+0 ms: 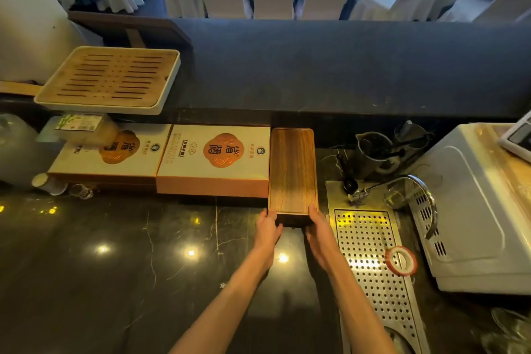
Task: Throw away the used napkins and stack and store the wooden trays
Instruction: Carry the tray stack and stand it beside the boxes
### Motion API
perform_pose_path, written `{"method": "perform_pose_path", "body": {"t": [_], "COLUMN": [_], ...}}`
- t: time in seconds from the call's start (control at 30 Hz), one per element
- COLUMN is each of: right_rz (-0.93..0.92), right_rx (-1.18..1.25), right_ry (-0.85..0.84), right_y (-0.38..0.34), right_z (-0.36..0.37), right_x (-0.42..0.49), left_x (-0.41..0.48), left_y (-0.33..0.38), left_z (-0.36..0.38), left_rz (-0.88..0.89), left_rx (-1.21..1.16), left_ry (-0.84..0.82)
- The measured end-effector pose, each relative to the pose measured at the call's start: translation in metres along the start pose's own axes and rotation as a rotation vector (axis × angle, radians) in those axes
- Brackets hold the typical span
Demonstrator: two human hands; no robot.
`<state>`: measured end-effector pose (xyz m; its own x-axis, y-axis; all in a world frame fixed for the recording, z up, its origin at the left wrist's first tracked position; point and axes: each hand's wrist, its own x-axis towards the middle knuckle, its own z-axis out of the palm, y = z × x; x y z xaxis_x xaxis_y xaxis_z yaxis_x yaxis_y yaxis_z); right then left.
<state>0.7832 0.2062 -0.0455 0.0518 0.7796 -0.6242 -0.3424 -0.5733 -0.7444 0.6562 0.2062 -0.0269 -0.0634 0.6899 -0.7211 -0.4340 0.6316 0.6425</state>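
A stack of dark wooden trays lies on the black marble counter, running lengthwise away from me, pushed up beside an orange-and-cream gift box. My left hand grips the near left corner of the stack. My right hand grips the near right corner. Both thumbs rest on the top tray's near edge. No napkins are visible.
A second gift box lies further left. A slatted bamboo tea tray sits on the raised ledge at left. Right of the stack are a perforated steel drain, a tap, a red tape roll, pitchers and a white appliance.
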Motion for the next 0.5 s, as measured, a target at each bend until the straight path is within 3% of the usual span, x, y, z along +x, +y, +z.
{"method": "perform_pose_path", "body": {"t": [0.1,0.2,0.27,0.37,0.5], "right_rz": [-0.108,-0.511,-0.664,-0.589,-0.565], "right_rx": [-0.357,-1.012,-1.403,-1.636,-1.658], "right_ry": [0.004,0.013,0.022,-0.003,0.035], "right_y": [-0.007,-0.005,0.002,0.012,0.014], "right_z": [-0.015,-0.025,-0.025,-0.020,-0.018], "right_x": [-0.010,-0.018,-0.021,-0.023,-0.018], "left_x": [-0.008,-0.018,-0.016,-0.012,-0.010], "left_y": [-0.001,-0.012,-0.021,-0.028,-0.028], "left_z": [-0.022,-0.039,-0.042,-0.038,-0.032], "left_rz": [0.196,0.692,0.880,0.853,0.805], "left_rx": [0.411,0.969,1.344,1.701,1.764], "left_ry": [0.056,0.050,-0.036,-0.041,0.005]}}
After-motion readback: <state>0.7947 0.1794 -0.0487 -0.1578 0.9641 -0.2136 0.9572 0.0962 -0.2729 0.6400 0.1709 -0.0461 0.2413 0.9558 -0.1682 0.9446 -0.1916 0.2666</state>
